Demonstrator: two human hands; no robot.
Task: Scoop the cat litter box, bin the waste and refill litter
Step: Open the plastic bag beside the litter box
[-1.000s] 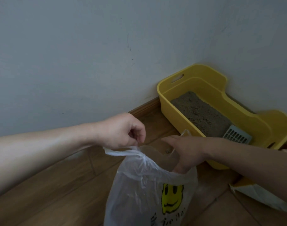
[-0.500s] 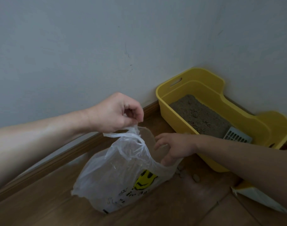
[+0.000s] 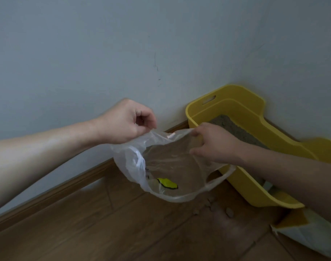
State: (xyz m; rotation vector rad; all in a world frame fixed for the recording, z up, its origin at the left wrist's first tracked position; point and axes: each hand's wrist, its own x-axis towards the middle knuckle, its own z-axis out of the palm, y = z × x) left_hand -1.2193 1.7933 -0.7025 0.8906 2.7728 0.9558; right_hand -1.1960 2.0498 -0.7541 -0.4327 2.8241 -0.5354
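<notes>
A clear plastic bag (image 3: 172, 166) with a yellow smiley print hangs above the wooden floor, its mouth spread wide toward me. My left hand (image 3: 127, 122) pinches the bag's left rim. My right hand (image 3: 215, 144) grips the right rim, pulling it apart. Behind my right hand the yellow litter box (image 3: 241, 108) stands in the wall corner, with grey litter (image 3: 234, 127) inside. My right forearm hides the scoop and the box's near end.
Several litter clumps (image 3: 229, 211) lie on the wooden floor (image 3: 123, 223) below the bag. A white and yellow litter sack (image 3: 300, 230) lies at the lower right. Grey walls and a wooden skirting board (image 3: 66, 187) close the space at the back.
The bag has been lifted off the floor and tipped so its opening faces me. My right hand came out of the bag and took its right rim; both hands rose.
</notes>
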